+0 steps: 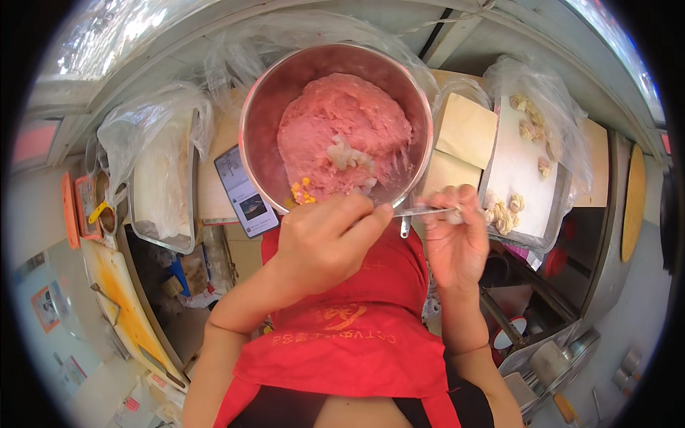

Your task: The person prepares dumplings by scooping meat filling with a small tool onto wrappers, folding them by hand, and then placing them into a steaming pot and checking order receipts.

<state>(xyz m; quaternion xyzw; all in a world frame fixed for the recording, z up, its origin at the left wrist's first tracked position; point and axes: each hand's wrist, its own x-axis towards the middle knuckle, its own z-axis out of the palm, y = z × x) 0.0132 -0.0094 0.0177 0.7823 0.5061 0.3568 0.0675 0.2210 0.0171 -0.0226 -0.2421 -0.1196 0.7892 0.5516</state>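
Note:
My left hand (334, 232) grips a thin flat stick (415, 212) over the near rim of a large steel bowl (251, 107). The stick reaches across to my right hand (457, 230), whose curled fingers hold a small pale wonton (455, 215) against its tip. Inside the bowl lies a big mound of pink minced meat (342, 117). Peeled shrimp pieces (348, 155) rest on the meat, with yellow kernels (302, 191) near the bowl's lower left. My left hand covers part of the near rim.
Stacked square wrappers (465, 131) lie right of the bowl. A metal tray (527, 187) farther right carries folded wontons (503, 214) under plastic film. At left are a phone (246, 192) against the bowl, another film-covered tray (160, 176) and a stained cutting board (126, 289).

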